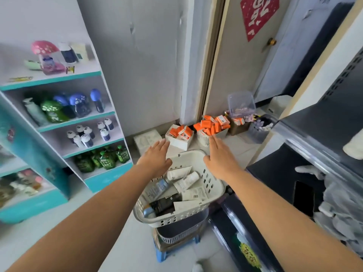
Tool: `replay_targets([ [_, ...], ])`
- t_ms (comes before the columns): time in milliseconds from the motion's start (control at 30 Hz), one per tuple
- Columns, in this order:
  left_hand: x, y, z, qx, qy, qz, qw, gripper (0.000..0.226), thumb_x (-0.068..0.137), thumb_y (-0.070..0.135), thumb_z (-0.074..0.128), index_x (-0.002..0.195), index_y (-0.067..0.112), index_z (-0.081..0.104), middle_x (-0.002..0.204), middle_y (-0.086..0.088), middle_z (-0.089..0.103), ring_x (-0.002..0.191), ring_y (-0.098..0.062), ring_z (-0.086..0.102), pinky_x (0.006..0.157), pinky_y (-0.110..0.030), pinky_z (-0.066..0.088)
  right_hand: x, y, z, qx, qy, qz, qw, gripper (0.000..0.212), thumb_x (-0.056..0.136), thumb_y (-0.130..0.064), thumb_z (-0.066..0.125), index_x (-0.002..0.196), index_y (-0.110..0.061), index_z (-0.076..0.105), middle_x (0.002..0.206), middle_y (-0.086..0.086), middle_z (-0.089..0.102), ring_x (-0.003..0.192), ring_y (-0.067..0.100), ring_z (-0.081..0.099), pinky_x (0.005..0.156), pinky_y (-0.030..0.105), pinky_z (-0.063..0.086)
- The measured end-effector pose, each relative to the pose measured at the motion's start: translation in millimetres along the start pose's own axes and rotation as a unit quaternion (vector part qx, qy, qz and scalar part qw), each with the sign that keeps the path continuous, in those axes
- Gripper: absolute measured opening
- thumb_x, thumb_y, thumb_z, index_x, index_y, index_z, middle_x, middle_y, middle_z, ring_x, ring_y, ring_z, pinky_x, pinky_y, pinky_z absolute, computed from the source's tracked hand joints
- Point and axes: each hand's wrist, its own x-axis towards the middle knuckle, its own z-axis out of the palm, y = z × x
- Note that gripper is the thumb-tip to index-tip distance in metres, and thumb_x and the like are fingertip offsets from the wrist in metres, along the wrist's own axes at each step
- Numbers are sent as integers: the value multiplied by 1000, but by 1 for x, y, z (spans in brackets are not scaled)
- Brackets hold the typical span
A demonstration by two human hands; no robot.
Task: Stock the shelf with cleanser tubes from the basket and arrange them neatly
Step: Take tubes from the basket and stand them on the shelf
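Both bare forearms (94, 218) reach forward from the bottom edge, palms turned down. Left hand (157, 158) is flat with its fingers straight and close together, hovering over the far left rim of the white perforated basket (215, 186) and holding nothing. Right hand (220, 156) is likewise flat and empty, fingers straight and pointing away, over the far right rim; whether either palm touches the rim cannot be told. Inside the basket the cleanser tubes (185, 180) lie in a loose heap, mostly white ones crossing each other, with a dark tube (165, 205) and a bluish one (159, 189) toward the near left side. The basket sits on top of a grey bin (182, 230), which stands on a blue stool (162, 252). To the right a dark shelf (306, 122) runs along the edge of the view. To the left stands a teal-edged shelf unit (51, 80) with green bottles (104, 160) on its lowest level. Beyond the hands, orange boxes (212, 124) are piled in containers on the floor beside a door (235, 65).
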Motion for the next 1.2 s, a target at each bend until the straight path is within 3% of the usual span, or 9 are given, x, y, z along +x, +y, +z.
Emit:
replay_targets([
  [433, 24, -14, 91, -55, -95, -138, 984, 72, 97, 35, 43, 155, 16, 5, 163, -3, 1, 150, -20, 3, 122, -39, 6, 67, 43, 76, 4, -176, -76, 981, 70, 101, -28, 39, 154, -7, 0, 163, 11, -2, 151, 23, -1, 123, 37, 5],
  [667, 45, -21, 127, -78, -126, -129, 981, 66, 96, 25, 46, 154, 21, 14, 162, 1, 12, 149, -20, 10, 121, -40, 13, 79, 49, 120, 44, -249, -18, 967, 71, 102, -34, 37, 155, -9, -2, 164, 7, -3, 151, 21, 4, 121, 35, 9],
  [767, 61, -26, 134, -67, -149, -98, 982, 67, 96, 22, 45, 154, 20, 14, 162, 1, 12, 149, -21, 10, 120, -40, 15, 80, 52, 144, 107, -267, 42, 957, 66, 100, -32, 42, 154, -8, 11, 161, 10, 16, 144, 25, 27, 117, 38, 28],
  [867, 76, -30, 145, -55, -175, -88, 979, 67, 95, 20, 46, 154, 20, 14, 162, 0, 11, 149, -22, 9, 118, -42, 17, 83, 56, 171, 141, -279, 107, 944, 56, 99, -29, 44, 147, -8, 26, 145, 11, 41, 112, 22, 57, 87, 37, 52],
  [933, 90, -33, 153, -47, -194, -75, 977, 69, 94, 18, 47, 154, 20, 14, 162, -1, 13, 149, -23, 11, 118, -42, 17, 87, 60, 186, 178, -300, 156, 924, 35, 100, -27, 42, 129, -8, 45, 109, 8, 60, 79, 14, 58, 62, 28, 47],
  [1033, 110, -37, 166, -37, -228, -58, 971, 72, 90, 14, 48, 153, 21, 15, 161, -3, 15, 147, -26, 18, 118, -43, 23, 88, 65, 204, 272, -310, 272, 869, 31, 98, -28, 44, 106, -4, 63, 75, 5, 57, 64, 16, 48, 59, 28, 34],
  [1100, 120, -36, 175, -31, -240, -57, 969, 71, 89, 11, 48, 152, 20, 17, 160, -4, 17, 144, -27, 24, 114, -43, 29, 86, 73, 222, 316, -297, 358, 827, 32, 94, -26, 49, 99, 1, 64, 75, 6, 54, 66, 18, 48, 61, 30, 36],
  [1200, 130, -34, 192, -19, -230, -53, 972, 67, 87, 12, 50, 149, 14, 25, 153, -9, 24, 138, -31, 28, 108, -47, 37, 86, 80, 244, 370, -275, 457, 761, 23, 89, -26, 55, 95, -5, 61, 88, 7, 61, 79, 21, 57, 68, 30, 48],
])
